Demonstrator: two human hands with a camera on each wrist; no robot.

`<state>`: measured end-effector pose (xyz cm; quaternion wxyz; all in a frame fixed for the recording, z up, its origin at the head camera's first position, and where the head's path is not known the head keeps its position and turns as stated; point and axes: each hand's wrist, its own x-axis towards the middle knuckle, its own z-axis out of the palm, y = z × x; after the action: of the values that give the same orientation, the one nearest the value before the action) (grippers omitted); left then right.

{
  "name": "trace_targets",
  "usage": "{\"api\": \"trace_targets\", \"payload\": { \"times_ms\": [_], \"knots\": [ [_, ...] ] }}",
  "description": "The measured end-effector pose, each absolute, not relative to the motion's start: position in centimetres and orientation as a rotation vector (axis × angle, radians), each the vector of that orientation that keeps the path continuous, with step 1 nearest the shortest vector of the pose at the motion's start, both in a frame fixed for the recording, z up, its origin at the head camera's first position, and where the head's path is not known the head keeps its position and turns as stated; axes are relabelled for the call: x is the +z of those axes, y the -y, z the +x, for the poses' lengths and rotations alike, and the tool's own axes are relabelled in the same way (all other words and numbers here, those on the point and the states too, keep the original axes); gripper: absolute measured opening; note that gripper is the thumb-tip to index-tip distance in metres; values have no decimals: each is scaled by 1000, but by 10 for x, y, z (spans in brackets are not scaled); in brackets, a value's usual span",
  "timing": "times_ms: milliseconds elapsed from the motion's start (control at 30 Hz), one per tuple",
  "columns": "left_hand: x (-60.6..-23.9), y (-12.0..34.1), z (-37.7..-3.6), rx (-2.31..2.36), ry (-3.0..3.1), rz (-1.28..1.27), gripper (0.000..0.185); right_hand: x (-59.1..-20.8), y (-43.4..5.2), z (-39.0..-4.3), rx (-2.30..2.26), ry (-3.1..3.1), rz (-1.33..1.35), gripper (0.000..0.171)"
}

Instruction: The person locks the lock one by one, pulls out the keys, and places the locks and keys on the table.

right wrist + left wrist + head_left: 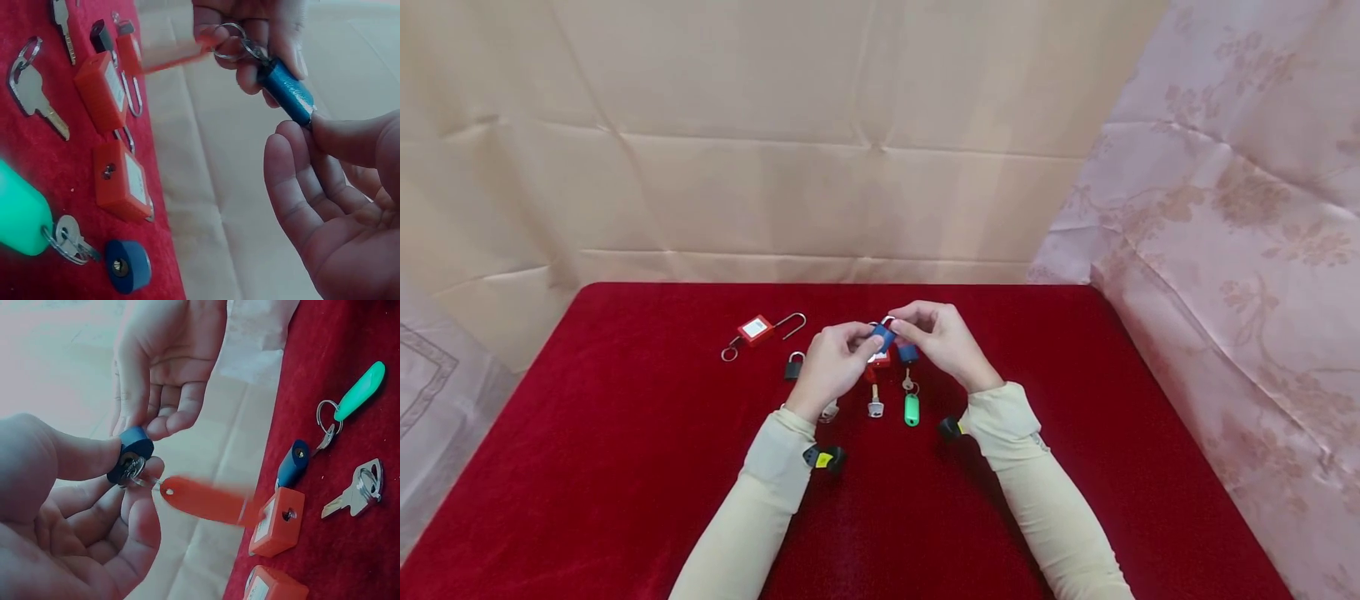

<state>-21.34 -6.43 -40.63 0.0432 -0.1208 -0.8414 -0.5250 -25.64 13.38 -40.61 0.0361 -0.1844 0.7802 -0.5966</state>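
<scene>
Above the back half of the table, my left hand [835, 367] pinches the body of a blue padlock [882, 337] between thumb and fingers. My right hand [946, 340] pinches the padlock's metal shackle with thumb and fingertips. A key sits at the keyhole, and from its ring hangs a red tag [206, 501], blurred in both wrist views. The left wrist view has the padlock's keyhole end facing the camera. Seen from the right wrist, the padlock body [286, 90] is tilted, and most of its shackle is hidden by the right fingers.
Red padlocks [122, 181] and another blue padlock [128, 267] lie on the red cloth [625, 467]. Close by are a key [876, 406] and a green tag [912, 410] on a key ring. Further left are a black padlock [793, 367] and a red padlock [755, 329] with a long shackle.
</scene>
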Motion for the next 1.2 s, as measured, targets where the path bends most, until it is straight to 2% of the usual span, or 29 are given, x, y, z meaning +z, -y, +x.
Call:
{"api": "trace_targets", "payload": {
  "times_ms": [467, 867, 1200],
  "knots": [
    [-411, 61, -215, -1782, 2611, -480, 27, -402, -140, -255, -1880, -2394, -661, 21],
    [-414, 58, -214, -1771, 2636, -479, 26, -398, -145, -257, -2089, -2367, -541, 22],
    [-415, 55, -213, -1776, 2560, -507, 23, -399, -143, -257, -2112, -2296, -550, 25]
  ]
}}
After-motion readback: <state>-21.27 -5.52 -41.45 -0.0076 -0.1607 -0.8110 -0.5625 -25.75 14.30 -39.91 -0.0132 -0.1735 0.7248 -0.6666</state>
